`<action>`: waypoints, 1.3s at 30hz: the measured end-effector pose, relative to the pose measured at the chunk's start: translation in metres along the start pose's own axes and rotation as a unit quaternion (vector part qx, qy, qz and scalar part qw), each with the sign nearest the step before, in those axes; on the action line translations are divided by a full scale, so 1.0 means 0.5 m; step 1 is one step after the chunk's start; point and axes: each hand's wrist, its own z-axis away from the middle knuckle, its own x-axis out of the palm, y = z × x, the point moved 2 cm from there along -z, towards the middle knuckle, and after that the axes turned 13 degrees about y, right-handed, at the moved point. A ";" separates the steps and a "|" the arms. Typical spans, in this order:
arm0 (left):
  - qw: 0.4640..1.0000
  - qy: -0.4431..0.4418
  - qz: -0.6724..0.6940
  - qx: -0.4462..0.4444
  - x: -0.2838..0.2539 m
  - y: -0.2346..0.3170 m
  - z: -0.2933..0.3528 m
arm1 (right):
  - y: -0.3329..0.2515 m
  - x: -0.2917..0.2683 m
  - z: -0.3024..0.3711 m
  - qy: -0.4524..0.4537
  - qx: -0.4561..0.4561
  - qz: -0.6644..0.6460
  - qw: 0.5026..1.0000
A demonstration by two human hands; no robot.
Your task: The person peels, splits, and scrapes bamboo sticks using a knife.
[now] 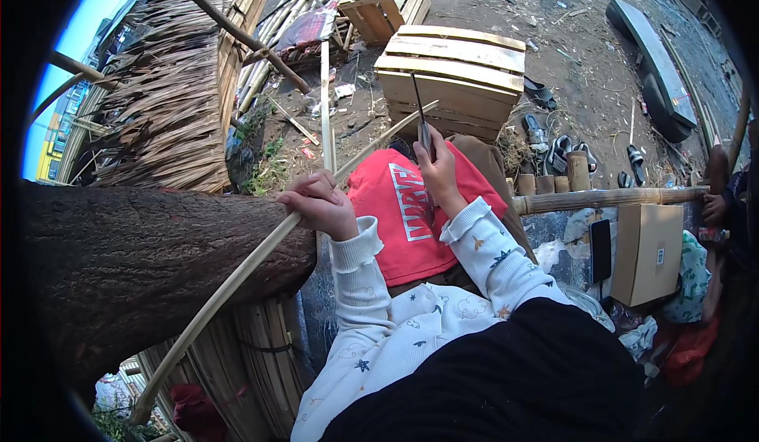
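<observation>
Looking down from a head-worn camera at a person seated outdoors, both arms in white patterned sleeves reaching forward from the lower edge. The left hand (320, 205), at about 9 o'clock from the picture's centre, is closed around a long pale bamboo strip (237, 272), fingers curled over it. The strip runs diagonally, from 7 o'clock near the lower left edge, up through the fist, and on toward 1 o'clock, ending just below a wooden crate (451, 78). The right hand (437, 175), just right of the left and near the centre, grips the handle of a knife (421, 122), fingers wrapped tight; its thin dark blade points up toward 12 o'clock, crossing the strip's far end. A red cloth (399, 221) with white print lies over the person's lap beneath both hands. A thick, rough tree trunk (142, 260) fills 9 o'clock, passing under the strip. A bundle of dried thatch (178, 118) lies at 10 o'clock. At 3 o'clock a cardboard box (648, 252) sits beside a dark phone (601, 250), below a horizontal bamboo pole (609, 198). Sandals (565, 153) are scattered on the dirt ground at 2 o'clock.
</observation>
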 end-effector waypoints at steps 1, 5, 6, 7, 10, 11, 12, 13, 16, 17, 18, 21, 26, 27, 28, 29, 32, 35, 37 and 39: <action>1.000 -0.012 0.009 0.007 -0.001 0.003 0.002 | 0.001 0.000 -0.001 0.002 -0.006 -0.002 1.000; 0.998 0.042 0.044 -0.015 -0.003 0.036 -0.007 | 0.006 0.003 -0.003 0.000 -0.014 -0.007 1.000; 0.998 0.053 0.034 -0.004 -0.002 0.050 -0.011 | 0.008 0.005 -0.003 -0.008 0.006 -0.013 1.000; 0.998 0.064 0.025 0.006 -0.003 0.064 -0.016 | 0.010 0.006 -0.002 -0.012 0.036 -0.015 0.999; 0.996 0.085 0.036 0.015 -0.006 0.095 -0.029 | 0.011 0.008 -0.001 -0.009 0.034 -0.032 0.999; 0.996 0.081 0.041 0.019 -0.009 0.102 -0.034 | 0.012 0.009 -0.001 -0.011 0.034 -0.029 0.999; 0.996 0.078 0.047 0.023 -0.013 0.108 -0.038 | 0.013 0.008 0.000 -0.012 0.038 -0.024 0.999; 0.995 0.086 0.047 0.015 -0.018 0.113 -0.042 | 0.015 0.008 0.000 -0.009 0.046 -0.018 0.999; 0.991 0.124 0.037 0.017 -0.034 0.115 -0.049 | 0.018 0.008 0.001 -0.015 0.058 -0.030 0.998; 0.994 0.103 0.036 0.022 -0.036 0.113 -0.049 | 0.020 0.007 0.001 -0.017 0.063 -0.032 0.997; 0.996 0.081 0.036 0.027 -0.035 0.109 -0.048 | 0.021 0.008 0.000 -0.018 0.067 -0.031 0.997; 0.995 0.102 0.007 0.024 -0.035 0.082 -0.037 | 0.025 0.011 0.000 -0.018 0.071 -0.031 0.997; 0.996 0.078 -0.003 -0.035 -0.037 0.013 -0.005 | 0.026 0.010 -0.001 -0.010 0.078 -0.026 0.997; 0.997 0.066 -0.005 -0.038 -0.040 0.003 0.002 | 0.025 0.007 0.000 -0.009 0.084 -0.024 0.996; 0.995 0.087 -0.017 -0.053 -0.046 -0.005 0.007 | 0.024 0.008 -0.001 -0.008 0.092 -0.021 0.995; 0.994 0.088 -0.028 -0.057 -0.050 -0.011 0.011 | 0.024 0.005 0.000 -0.018 0.114 -0.012 0.993; 0.994 0.082 -0.040 -0.061 -0.056 -0.017 0.018 | 0.019 -0.004 0.000 -0.030 0.154 -0.001 0.988; 0.994 0.083 -0.035 -0.057 -0.058 -0.011 0.006 | 0.015 0.003 -0.001 -0.014 0.153 -0.018 0.988; 0.995 0.080 -0.026 -0.049 -0.058 -0.005 0.000 | 0.015 0.004 -0.002 -0.009 0.172 -0.015 0.985; 0.993 0.105 -0.035 -0.052 -0.059 0.001 -0.005 | 0.013 0.004 -0.003 -0.011 0.166 -0.015 0.986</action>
